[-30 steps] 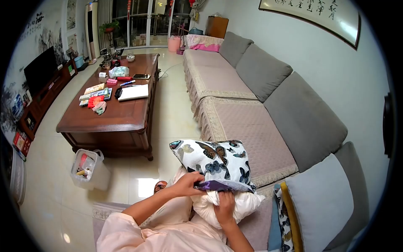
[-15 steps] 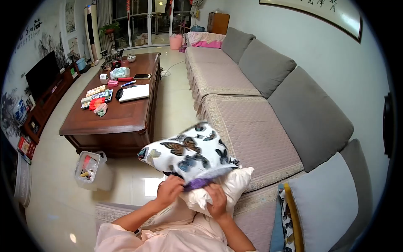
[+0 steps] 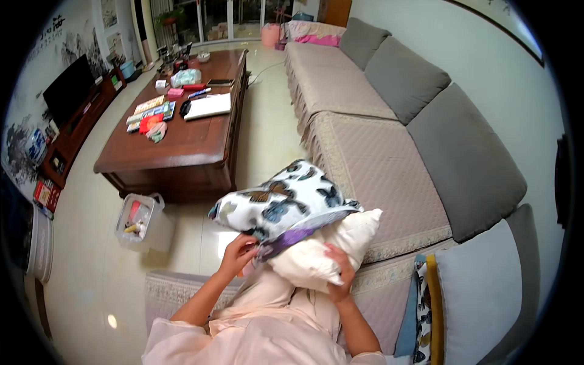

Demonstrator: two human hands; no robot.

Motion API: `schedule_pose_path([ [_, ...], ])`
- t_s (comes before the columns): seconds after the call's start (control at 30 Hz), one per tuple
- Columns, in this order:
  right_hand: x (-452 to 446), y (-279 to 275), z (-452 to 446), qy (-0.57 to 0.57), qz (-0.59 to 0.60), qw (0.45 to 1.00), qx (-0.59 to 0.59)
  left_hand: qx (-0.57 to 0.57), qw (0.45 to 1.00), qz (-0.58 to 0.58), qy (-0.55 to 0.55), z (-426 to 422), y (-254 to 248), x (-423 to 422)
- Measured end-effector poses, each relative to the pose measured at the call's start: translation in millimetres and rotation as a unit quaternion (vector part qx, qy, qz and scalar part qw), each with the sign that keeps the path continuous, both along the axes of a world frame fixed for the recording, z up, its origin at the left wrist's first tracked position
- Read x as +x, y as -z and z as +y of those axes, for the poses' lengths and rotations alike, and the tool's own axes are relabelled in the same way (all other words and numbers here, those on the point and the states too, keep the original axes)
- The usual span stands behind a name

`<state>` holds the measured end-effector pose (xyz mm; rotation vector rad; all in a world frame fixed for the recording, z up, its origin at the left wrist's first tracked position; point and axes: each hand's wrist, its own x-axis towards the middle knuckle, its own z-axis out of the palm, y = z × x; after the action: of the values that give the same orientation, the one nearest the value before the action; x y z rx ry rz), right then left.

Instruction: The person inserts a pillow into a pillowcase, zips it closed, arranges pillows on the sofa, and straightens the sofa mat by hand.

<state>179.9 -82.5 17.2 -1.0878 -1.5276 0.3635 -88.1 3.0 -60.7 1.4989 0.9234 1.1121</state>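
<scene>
Here my left hand (image 3: pixel 236 255) is pinching the near-left edge of the butterfly-print cushion cover (image 3: pixel 286 198), fingers bunching close at the purple lining (image 3: pixel 292 241). My right hand (image 3: pixel 342 274) is clamping the near side of the white cushion insert (image 3: pixel 307 264), thumb pressing into its soft face. Both things are sitting over my lap, the insert's far side disappearing under the cover's mouth, its near part and right corner bulging out bare.

Now the risky bit: my left hand is holding only a small fold, so a hard push from the right could be tugging that edge out of my fingers. The insert is looking squashy, so uneven pressure could be folding it into a lump, leaving a corner hollow. That purple lining is lying across the opening, and the stuffing could be catching it and rolling it inward. The cover is also leaning out past my knees, far-left, over the tiled floor (image 3: pixel 201 243); a slack grip could be letting it slide down there. Whether a zip is lining the mouth, I'm not managing to tell.
</scene>
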Motion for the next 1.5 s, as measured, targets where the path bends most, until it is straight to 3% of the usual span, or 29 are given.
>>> schedule_pose_path([
  [0.03, 2.4, -0.3, -0.1, 0.013, 0.016, 1.0, 0.0, -0.096, 0.99, -0.103, 0.013, 1.1, 5.1, 7.5],
  [0.1, 5.2, -13.3, 0.6, 0.071, 0.029, 0.997, -0.024, -0.282, 0.939, -0.19, 0.053, 11.4, -5.6, 12.8],
  [0.13, 9.9, -14.4, 2.1, 0.094, 0.055, 0.993, -0.037, -0.281, 0.922, -0.255, 0.072, 15.9, -9.2, 23.2],
  [0.23, 40.9, 23.2, 3.4, 0.135, 0.22, 0.964, -0.059, -0.17, 0.97, -0.116, 0.132, 27.5, -24.0, 50.6],
  [0.3, 59.5, 47.3, 2.0, 0.163, 0.355, 0.916, -0.088, -0.112, 0.966, -0.161, 0.167, 33.4, -38.9, 69.1],
  [0.33, 63.4, 48.1, 3.5, 0.182, 0.363, 0.909, -0.096, 0.012, 0.987, -0.046, 0.153, 37.5, -48.9, 75.3],
  [0.4, 58.6, 31.1, 6.9, 0.22, 0.379, 0.892, -0.113, 0.217, 0.963, 0.115, 0.107, 42.8, -71.6, 83.1],
  [0.5, 60.1, 38.3, 13.5, 0.237, 0.349, 0.906, -0.039, 0.276, 0.941, 0.183, 0.073, 42.6, -83.6, 89.9],
  [0.63, 67.9, 59.0, 12.9, 0.214, 0.323, 0.922, -0.006, 0.081, 0.959, 0.12, 0.243, 50.2, -78.5, 85.3],
  [0.73, 76.3, 72.9, 11.1, 0.175, 0.393, 0.903, -0.006, -0.028, 0.939, 0.058, 0.339, 62.3, -85.0, 73.5],
  [0.77, 75.4, 67.9, 10.0, 0.171, 0.368, 0.914, -0.004, -0.06, 0.927, 0.047, 0.368, 66.4, -86.3, 70.2],
  [0.9, 65.2, 27.8, 11.4, 0.157, 0.263, 0.952, 0.01, 0.003, 0.905, 0.207, 0.372, 72.8, -96.4, 69.9],
  [1.0, 49.9, -7.6, 11.7, 0.148, 0.216, 0.965, 0.024, 0.041, 0.94, 0.216, 0.259, 58.9, -87.2, 78.8],
  [1.1, 54.0, 7.9, 10.4, 0.189, 0.212, 0.959, -0.009, 0.056, 0.976, 0.185, 0.102, 33.4, -74.0, 98.6],
  [1.2, 50.0, -2.6, 7.8, 0.194, 0.113, 0.974, 0.016, 0.113, 0.975, 0.18, -0.064, 7.7, -75.0, 111.1],
  [1.33, 35.8, 1.8, -7.2, 0.138, -0.024, 0.989, 0.056, 0.155, 0.958, 0.234, -0.062, -11.2, -65.9, 79.6],
  [1.5, 21.5, 7.8, -13.6, 0.086, -0.037, 0.994, 0.06, 0.244, 0.948, 0.193, -0.066, -26.4, -120.7, 62.3],
])
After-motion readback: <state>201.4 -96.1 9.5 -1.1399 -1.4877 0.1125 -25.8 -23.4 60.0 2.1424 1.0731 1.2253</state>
